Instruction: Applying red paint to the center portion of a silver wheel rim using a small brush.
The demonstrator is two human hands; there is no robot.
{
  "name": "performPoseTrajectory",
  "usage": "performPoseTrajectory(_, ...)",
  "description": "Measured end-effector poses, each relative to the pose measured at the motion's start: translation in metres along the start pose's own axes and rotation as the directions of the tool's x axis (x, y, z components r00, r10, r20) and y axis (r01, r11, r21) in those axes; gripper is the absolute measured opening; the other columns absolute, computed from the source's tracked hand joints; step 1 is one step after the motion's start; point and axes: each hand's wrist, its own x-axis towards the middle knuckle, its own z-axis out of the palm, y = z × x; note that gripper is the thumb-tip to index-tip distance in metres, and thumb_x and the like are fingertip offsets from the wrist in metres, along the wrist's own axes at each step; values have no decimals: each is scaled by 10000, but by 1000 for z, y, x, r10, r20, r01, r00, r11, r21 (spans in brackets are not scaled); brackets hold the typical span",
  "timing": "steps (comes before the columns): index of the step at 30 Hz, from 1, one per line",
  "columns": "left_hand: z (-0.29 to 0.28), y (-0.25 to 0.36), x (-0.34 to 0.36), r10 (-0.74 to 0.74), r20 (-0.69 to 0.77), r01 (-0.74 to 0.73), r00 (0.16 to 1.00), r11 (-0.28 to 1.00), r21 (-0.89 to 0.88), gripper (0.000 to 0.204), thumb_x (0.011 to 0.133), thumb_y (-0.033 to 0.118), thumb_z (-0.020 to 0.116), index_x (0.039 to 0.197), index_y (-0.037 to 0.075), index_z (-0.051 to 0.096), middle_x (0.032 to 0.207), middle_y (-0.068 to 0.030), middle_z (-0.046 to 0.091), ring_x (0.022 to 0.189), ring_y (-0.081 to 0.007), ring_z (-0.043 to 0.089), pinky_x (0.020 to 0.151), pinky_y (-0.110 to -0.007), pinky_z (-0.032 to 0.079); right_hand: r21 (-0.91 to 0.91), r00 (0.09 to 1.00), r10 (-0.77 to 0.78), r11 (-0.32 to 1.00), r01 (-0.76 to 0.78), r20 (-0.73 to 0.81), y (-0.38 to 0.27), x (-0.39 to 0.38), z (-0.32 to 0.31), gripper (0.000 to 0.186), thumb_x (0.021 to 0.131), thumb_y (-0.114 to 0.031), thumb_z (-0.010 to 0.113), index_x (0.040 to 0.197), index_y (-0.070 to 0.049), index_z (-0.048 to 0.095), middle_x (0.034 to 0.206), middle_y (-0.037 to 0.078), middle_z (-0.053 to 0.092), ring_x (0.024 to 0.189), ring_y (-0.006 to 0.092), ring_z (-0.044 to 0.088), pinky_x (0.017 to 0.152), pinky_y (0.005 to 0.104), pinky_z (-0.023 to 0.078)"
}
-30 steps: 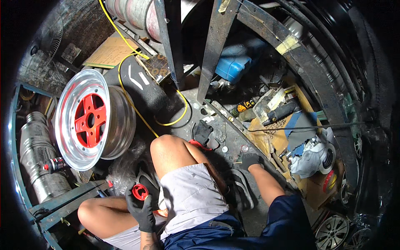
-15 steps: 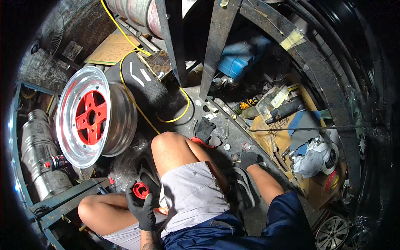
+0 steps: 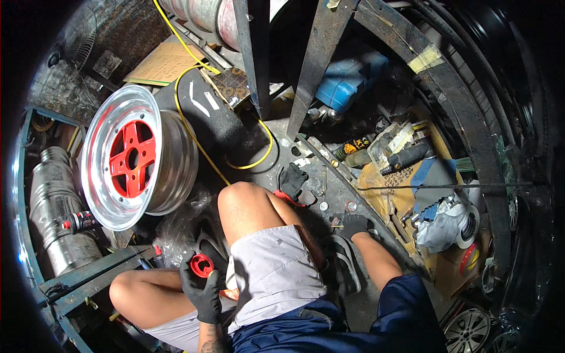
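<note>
Sitting on the floor, I have my left hand (image 3: 201,288) in a dark glove, closed on a small red ring-shaped part (image 3: 202,266) held near my left knee. My right hand (image 3: 355,225), also gloved, is low beside my right foot, fingers closed on a thin stick (image 3: 336,226). Just beyond it on the floor are two small round containers, one pale (image 3: 323,206) and one with red (image 3: 352,206), and a dark cloth (image 3: 292,179). A silver rim with a red spoked centre (image 3: 120,157) stands to the left.
A yellow hose (image 3: 207,156) crosses the floor. Dark steel bars (image 3: 312,65) frame the back and right, near a blue jug (image 3: 347,82). Cardboard with tools and cloth (image 3: 376,194) lies right. A steel cylinder (image 3: 62,226) and blue-grey frame (image 3: 91,276) are at left; another wheel (image 3: 468,329) lies bottom right.
The view has shifted a little, so the rim and background sit higher and farther right in the picture. Both hands stay nearly in place, still holding the red part and the stick.
</note>
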Motion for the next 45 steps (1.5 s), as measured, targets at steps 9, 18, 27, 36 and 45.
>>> performPoseTrajectory(9, 0, 4, 0, -4, -1, 4, 1000, 1000, 31, 646, 742, -38, 710, 1359, -5, 522, 1334, -94, 555, 1241, -208, 519, 1101, -339, 382, 291, 971, 100, 956, -33, -219, 20, -36, -18, 548, 856, -566, 636, 1084, -70, 676, 927, 195, 729, 854, 393, 714, 762, 517, 548)
performPoseTrajectory(18, 0, -2, 3, 51, 68, -60, 996, 991, 122, 613, 807, -32, 677, 1393, 6, 499, 1329, -93, 549, 1182, -196, 543, 1036, -315, 440, 622, 714, 340, 765, 169, -612, -35, -45, -170, 499, 884, -459, 712, 1188, -81, 596, 891, 201, 700, 785, 446, 677, 667, 510, 537)
performPoseTrajectory(27, 2, 9, -2, 26, -20, -26, 999, 999, 36, 651, 754, -1, 738, 1367, -12, 517, 1323, -91, 563, 1246, -211, 516, 1112, -342, 371, 849, 596, 640, 507, 147, -485, -18, 96, -219, 451, 919, -364, 695, 1152, 13, 614, 1122, 281, 671, 1058, 463, 630, 850, 483, 505)
performPoseTrajectory(36, -8, -8, -2, 12, 10, -13, 1000, 995, 103, 613, 800, -43, 667, 1389, 14, 506, 1360, -76, 535, 1255, -205, 503, 1076, -321, 411, 828, 915, 321, -423, 370, -245, -7, 75, -161, 273, 998, -280, 573, 1119, -45, 640, 971, 38, 671, 839, 143, 616, 788, 313, 499)
performPoseTrajectory(45, -2, -8, 3, 18, 58, -20, 998, 999, 41, 585, 833, -23, 670, 1393, 8, 503, 1357, -80, 546, 1236, -189, 515, 1061, -310, 412, 881, 970, 159, -411, 232, -181, -22, -1, -143, 503, 1090, -482, 374, 1237, -79, 636, 830, -44, 583, 783, 76, 541, 779, 259, 446)
